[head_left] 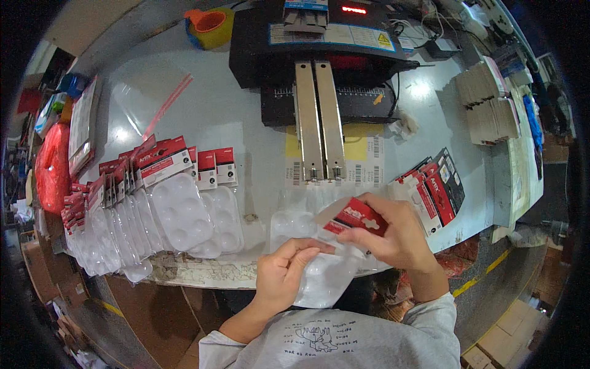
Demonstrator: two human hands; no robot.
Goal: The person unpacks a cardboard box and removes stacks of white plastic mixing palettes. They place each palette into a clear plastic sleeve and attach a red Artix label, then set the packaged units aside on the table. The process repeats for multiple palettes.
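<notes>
My right hand (402,237) grips a folded red and white header card (356,216) between thumb and fingers, tilted over the table's front edge. My left hand (276,280) pinches the upper edge of a clear bag that holds a white plastic paint palette (327,280). The card is just above this bag's top; whether they touch I cannot tell. This palette hangs at the table edge, in front of my shirt. Behind my hands another white palette (287,222) lies on the table, partly covered. Right of my right hand is a fanned pile of red and black header cards (435,190).
Bagged palettes with red header cards (181,212) lie in an overlapping row at the left. A black machine (249,58) with two metal bars (319,117) stands at the back, above barcode sticker sheets (365,169). Card stacks (488,107) stand far right; a red plastic bag (54,163) far left.
</notes>
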